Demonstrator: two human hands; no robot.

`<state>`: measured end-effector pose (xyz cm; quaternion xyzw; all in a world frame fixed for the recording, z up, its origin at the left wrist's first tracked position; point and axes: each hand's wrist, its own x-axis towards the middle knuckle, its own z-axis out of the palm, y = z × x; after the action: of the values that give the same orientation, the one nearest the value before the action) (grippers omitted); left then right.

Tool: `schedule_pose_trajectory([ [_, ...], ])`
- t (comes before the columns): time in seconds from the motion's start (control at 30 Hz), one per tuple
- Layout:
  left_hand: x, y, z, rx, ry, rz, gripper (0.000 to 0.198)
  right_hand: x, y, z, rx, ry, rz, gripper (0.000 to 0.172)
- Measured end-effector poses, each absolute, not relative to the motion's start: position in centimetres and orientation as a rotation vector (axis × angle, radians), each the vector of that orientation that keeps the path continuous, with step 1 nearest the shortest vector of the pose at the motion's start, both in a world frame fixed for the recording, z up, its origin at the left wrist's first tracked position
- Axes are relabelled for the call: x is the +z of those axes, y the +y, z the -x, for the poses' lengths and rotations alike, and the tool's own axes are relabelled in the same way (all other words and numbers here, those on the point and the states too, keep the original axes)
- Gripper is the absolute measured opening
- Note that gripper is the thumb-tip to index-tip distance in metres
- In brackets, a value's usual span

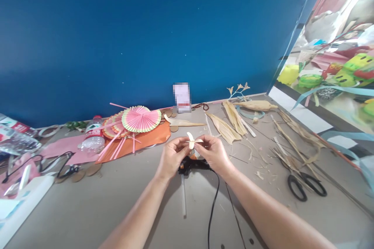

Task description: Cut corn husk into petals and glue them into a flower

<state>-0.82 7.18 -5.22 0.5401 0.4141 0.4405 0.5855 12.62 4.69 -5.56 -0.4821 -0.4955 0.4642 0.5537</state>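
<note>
A small pale husk flower (191,142) with narrow petals is pinched between both hands at the middle of the view. My left hand (175,155) grips it from the left, fingers closed. From the right, the closed fingertips of my right hand (214,151) hold the same piece. Just below and behind the hands lies a black tool (193,164), perhaps a glue gun, with a cord running toward me. A clear stick (183,196) lies on the table beneath it. Dried corn husks (223,127) are spread beyond my right hand.
Black-handled scissors (305,184) lie at the right among husk strips. Pink paper fans (142,119) rest on orange paper at the left, beside a plastic bottle (94,134). A blue panel (175,39) rises behind the table. Finished-looking husk flowers (239,87) stand at the back right.
</note>
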Motion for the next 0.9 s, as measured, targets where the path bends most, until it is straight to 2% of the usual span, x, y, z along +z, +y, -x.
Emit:
schedule_pose_trajectory([
  [0.33,-4.7,6.5,0.7,1.069,0.922,-1.426,0.056,-6.2,4.8,-12.4,0.987,-1.237,1.180,0.009],
  [0.9,-4.1,5.5,0.4,1.169,1.008,-1.592,0.059,-5.5,4.4,-12.5,0.950,-1.272,1.144,0.008],
])
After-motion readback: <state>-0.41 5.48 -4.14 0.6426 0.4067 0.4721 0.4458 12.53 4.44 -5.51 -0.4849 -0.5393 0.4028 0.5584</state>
